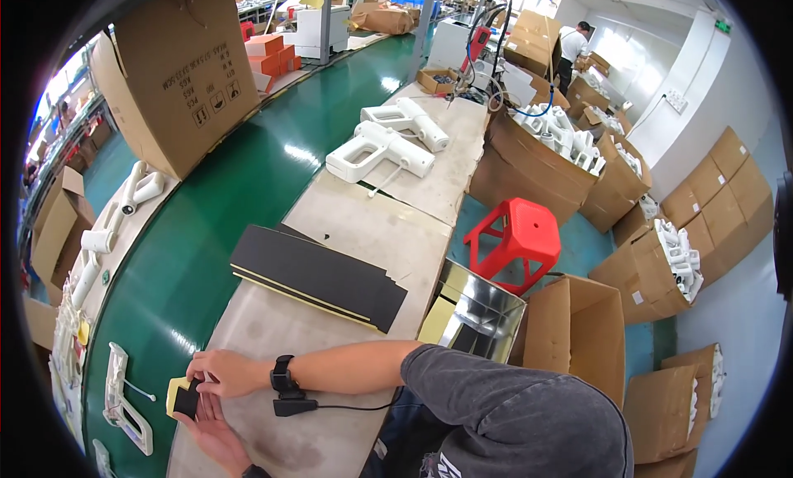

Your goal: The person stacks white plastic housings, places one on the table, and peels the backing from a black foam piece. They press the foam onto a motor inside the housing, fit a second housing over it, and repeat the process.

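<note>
A small black piece [187,402] with yellow backing, like adhesive foam, is held between my two hands at the near left edge of the worktable. My right hand [230,372] pinches its upper part with bent fingers. Below it, my left hand [218,437] is palm up, its thumb and fingers closed around the lower part. Some fingertips are hidden behind the piece. A stack of long black sheets [314,271] with yellow backing lies farther up the table. Left of my hands, a white plastic gun-shaped housing [126,399] rests on the green conveyor belt [206,230].
Two white gun-shaped devices [384,154] lie at the table's far end. A red stool [519,240], a shiny metal box [479,309] and an open carton [591,329] stand to the right. Cartons of white parts [562,139] line the wall; another person [572,48] stands far back.
</note>
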Demonstrator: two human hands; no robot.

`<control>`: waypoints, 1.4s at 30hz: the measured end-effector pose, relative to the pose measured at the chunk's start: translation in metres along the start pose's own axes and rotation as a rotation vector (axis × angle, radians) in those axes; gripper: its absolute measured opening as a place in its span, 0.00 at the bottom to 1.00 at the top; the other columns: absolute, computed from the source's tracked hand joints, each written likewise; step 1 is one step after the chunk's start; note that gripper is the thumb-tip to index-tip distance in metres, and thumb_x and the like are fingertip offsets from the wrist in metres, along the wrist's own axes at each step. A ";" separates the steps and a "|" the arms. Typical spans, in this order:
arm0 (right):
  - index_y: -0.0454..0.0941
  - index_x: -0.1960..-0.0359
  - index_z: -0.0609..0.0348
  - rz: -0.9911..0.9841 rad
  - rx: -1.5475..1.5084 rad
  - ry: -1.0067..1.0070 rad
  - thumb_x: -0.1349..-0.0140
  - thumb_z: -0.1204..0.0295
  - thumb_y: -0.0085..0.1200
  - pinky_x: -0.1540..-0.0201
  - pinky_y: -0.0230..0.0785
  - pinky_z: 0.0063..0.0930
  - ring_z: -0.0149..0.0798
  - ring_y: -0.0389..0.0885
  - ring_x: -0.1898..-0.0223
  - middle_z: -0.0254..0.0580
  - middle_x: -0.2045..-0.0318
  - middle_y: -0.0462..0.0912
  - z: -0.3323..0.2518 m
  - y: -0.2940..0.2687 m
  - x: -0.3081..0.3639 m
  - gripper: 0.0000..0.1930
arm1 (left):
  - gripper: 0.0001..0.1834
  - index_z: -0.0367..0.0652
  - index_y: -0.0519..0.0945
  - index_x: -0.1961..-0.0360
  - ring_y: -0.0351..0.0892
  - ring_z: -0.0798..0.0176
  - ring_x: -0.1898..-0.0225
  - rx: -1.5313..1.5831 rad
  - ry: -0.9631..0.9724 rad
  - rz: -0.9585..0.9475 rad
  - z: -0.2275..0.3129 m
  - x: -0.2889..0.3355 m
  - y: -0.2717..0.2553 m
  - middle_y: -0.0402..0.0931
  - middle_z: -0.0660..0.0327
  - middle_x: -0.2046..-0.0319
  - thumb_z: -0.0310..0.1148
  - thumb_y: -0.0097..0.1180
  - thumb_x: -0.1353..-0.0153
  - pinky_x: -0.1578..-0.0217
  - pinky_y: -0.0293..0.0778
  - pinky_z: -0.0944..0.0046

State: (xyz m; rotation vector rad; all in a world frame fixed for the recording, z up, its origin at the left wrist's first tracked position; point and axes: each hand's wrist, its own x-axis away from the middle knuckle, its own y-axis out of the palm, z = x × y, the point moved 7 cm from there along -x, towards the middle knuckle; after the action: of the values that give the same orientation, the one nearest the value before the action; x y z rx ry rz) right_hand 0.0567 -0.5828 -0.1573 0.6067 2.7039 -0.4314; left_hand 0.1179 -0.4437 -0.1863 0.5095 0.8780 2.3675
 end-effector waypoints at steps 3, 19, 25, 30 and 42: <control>0.78 0.59 0.61 -0.003 -0.014 0.022 0.41 0.74 0.61 0.67 0.71 0.36 0.40 0.79 0.72 0.41 0.66 0.78 0.000 -0.004 0.002 0.10 | 0.31 0.25 0.64 0.36 0.69 0.55 0.35 -0.169 -0.012 -0.116 -0.005 -0.007 -0.003 0.69 0.47 0.39 0.45 0.47 0.25 0.32 0.64 0.58; 0.79 0.59 0.61 -0.038 -0.031 0.001 0.46 0.74 0.64 0.68 0.72 0.34 0.38 0.80 0.74 0.41 0.67 0.79 -0.006 -0.003 0.001 0.13 | 0.24 0.27 0.68 0.40 0.77 0.60 0.45 -0.313 0.092 0.057 -0.002 -0.005 -0.015 0.75 0.50 0.45 0.34 0.55 0.29 0.41 0.75 0.63; 0.79 0.58 0.60 -0.062 -0.095 0.002 0.46 0.74 0.64 0.68 0.72 0.33 0.37 0.79 0.75 0.40 0.66 0.78 -0.005 -0.005 0.001 0.14 | 0.22 0.28 0.73 0.43 0.79 0.63 0.48 -0.409 0.165 0.087 0.003 -0.003 -0.012 0.78 0.52 0.48 0.35 0.57 0.30 0.44 0.75 0.65; 0.79 0.58 0.60 -0.081 -0.055 0.003 0.47 0.74 0.64 0.67 0.72 0.35 0.39 0.79 0.73 0.41 0.66 0.78 -0.005 -0.001 -0.001 0.14 | 0.26 0.23 0.71 0.43 0.80 0.61 0.49 -0.427 0.137 0.048 0.004 -0.004 -0.012 0.78 0.48 0.49 0.37 0.57 0.30 0.43 0.76 0.64; 0.77 0.60 0.60 -0.060 -0.025 -0.045 0.46 0.75 0.64 0.65 0.72 0.36 0.41 0.80 0.71 0.41 0.67 0.79 -0.007 -0.006 0.003 0.13 | 0.26 0.28 0.70 0.39 0.73 0.61 0.41 -0.042 -0.065 -0.115 -0.002 -0.017 -0.026 0.74 0.51 0.43 0.41 0.50 0.26 0.35 0.68 0.64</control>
State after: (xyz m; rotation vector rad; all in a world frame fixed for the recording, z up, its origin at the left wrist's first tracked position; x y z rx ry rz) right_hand 0.0503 -0.5844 -0.1511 0.5046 2.6855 -0.4210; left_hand 0.1396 -0.4388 -0.2086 0.5026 0.8056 2.2475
